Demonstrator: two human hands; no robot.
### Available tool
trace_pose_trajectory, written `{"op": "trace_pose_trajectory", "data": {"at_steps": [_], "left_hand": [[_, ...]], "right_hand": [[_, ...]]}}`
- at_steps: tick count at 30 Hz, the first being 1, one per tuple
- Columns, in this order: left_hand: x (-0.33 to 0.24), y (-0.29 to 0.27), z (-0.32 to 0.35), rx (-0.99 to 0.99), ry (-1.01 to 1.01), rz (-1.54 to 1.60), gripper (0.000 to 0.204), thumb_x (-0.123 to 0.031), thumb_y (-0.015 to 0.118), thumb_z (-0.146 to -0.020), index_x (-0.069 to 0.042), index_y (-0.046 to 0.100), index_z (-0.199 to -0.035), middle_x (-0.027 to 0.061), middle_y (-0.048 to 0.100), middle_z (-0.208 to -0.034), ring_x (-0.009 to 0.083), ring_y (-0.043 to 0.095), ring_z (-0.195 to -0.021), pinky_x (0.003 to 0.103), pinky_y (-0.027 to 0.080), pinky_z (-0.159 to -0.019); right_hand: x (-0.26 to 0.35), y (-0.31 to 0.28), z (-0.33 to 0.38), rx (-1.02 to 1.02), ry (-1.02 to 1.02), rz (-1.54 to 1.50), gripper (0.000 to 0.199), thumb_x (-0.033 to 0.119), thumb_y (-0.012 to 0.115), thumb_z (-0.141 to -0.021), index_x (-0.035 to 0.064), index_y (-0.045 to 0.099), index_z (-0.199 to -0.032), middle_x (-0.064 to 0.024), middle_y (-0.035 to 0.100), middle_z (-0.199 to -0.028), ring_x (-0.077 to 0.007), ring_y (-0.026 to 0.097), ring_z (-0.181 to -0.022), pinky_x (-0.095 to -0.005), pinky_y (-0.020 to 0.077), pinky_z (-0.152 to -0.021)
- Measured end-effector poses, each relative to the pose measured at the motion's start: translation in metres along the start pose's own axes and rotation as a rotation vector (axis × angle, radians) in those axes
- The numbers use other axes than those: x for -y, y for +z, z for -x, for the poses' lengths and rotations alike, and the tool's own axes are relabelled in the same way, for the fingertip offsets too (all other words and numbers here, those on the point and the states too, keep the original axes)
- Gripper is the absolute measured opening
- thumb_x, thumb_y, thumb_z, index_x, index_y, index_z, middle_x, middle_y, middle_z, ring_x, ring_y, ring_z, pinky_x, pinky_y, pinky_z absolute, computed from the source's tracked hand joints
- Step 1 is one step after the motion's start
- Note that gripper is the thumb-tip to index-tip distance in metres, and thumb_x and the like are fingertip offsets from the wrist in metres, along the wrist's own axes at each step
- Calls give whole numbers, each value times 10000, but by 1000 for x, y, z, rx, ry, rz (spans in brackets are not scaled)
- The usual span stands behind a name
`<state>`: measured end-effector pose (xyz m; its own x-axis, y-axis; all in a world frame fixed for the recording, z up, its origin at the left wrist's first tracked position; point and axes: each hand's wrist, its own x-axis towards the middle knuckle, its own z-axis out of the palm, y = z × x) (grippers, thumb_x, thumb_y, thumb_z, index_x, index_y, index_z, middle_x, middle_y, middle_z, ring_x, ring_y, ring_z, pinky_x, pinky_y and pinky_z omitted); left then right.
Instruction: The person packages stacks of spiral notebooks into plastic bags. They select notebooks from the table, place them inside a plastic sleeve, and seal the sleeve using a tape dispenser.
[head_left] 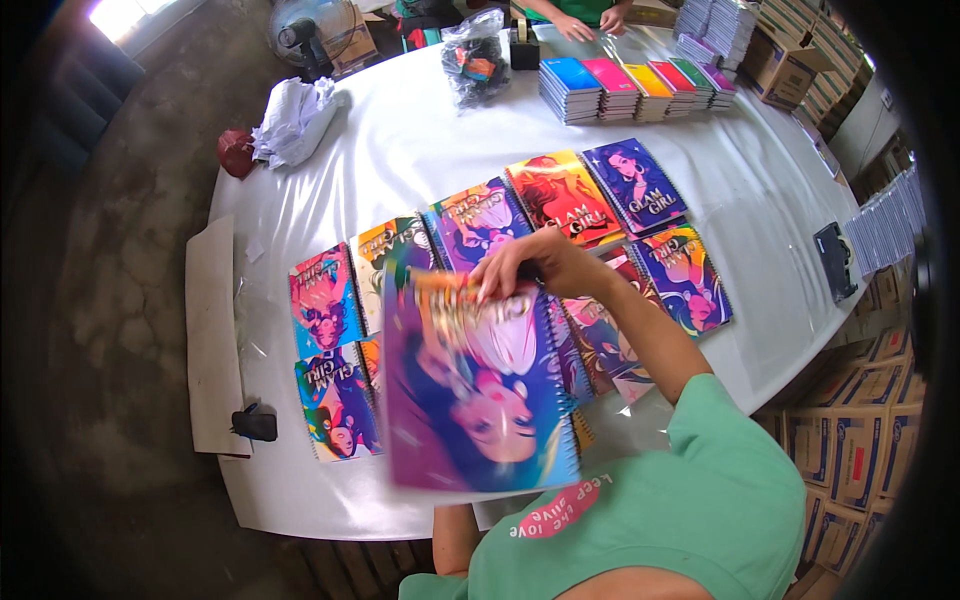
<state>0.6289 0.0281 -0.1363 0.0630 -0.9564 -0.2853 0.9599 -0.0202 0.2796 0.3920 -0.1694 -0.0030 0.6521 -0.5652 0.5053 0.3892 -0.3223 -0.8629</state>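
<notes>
Green T-shirt (640,510) cloth, soft and matte, with a pink printed patch, fills the near edge beneath a large glossy spiral notebook (480,390). This notebook is a thin, flat rectangle with a slick cover in purple, pink and blue, slightly blurred, and a wire coil runs down its right side. It is held up in front of the body, above the near part of the tabletop (400,160), with its cover toward the camera. Its long axis runs from the far side toward the body, leaning a little; the drawn figure is upside down, crown toward the shirt.

At its far edge, the right hand (525,262) has its fingers curled close together, barely parted, with hold of the notebook. The left forearm (456,540) passes behind the cover; the left hand is hidden, so I cannot tell how its fingers stand.

Beyond and on both sides, other coil-bound notebooks (575,200) lie flat in two slanting rows on the shiny, wrinkled sheeting. Farther off stand squared stacks of small coloured notebooks (635,90), a crinkled clear plastic bag (475,62) and a co-worker's hands (575,27)
</notes>
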Motion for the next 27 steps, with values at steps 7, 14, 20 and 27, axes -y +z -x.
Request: {"op": "trace_pose_trajectory", "data": {"at_steps": [7, 14, 20, 27], "left_hand": [[41, -2, -2, 144, -191, 2, 704, -311, 646, -636, -17, 458, -1248, 152, 556, -1174, 309, 586, -1020, 439, 494, -893], [58, 3, 16, 196, -282, 14, 695, -264, 637, -640, -11, 446, -1258, 162, 548, -1187, 317, 581, -1036, 448, 488, -906], [87, 4, -2, 161, -322, -39, 551, -238, 611, -704, -12, 494, -1192, 144, 609, -1076, 300, 624, -923, 418, 515, -861], [126, 31, -30, 177, -311, -39, 521, -256, 611, -716, -20, 502, -1167, 139, 608, -1062, 291, 621, -910, 410, 517, -847]], "right_hand": [[-13, -87, 45, -46, 281, 743, 504, 73, 594, -839, 124, 458, -1322, -110, 366, -1428, -276, 330, -1332, -422, 265, -1101], [-63, -116, 140, -276, 27, 1381, 289, 8, 568, -766, 62, 625, -1044, -113, 672, -972, -259, 664, -876, -338, 540, -761], [81, 4, 87, -150, -260, 1374, 293, 30, 586, -747, 17, 617, -1038, -131, 655, -968, -253, 668, -830, -335, 548, -697], [70, 12, 114, 184, -69, 1379, 296, 114, 540, -777, 7, 618, -1042, -100, 644, -1002, -240, 640, -863, -372, 500, -780]]}}
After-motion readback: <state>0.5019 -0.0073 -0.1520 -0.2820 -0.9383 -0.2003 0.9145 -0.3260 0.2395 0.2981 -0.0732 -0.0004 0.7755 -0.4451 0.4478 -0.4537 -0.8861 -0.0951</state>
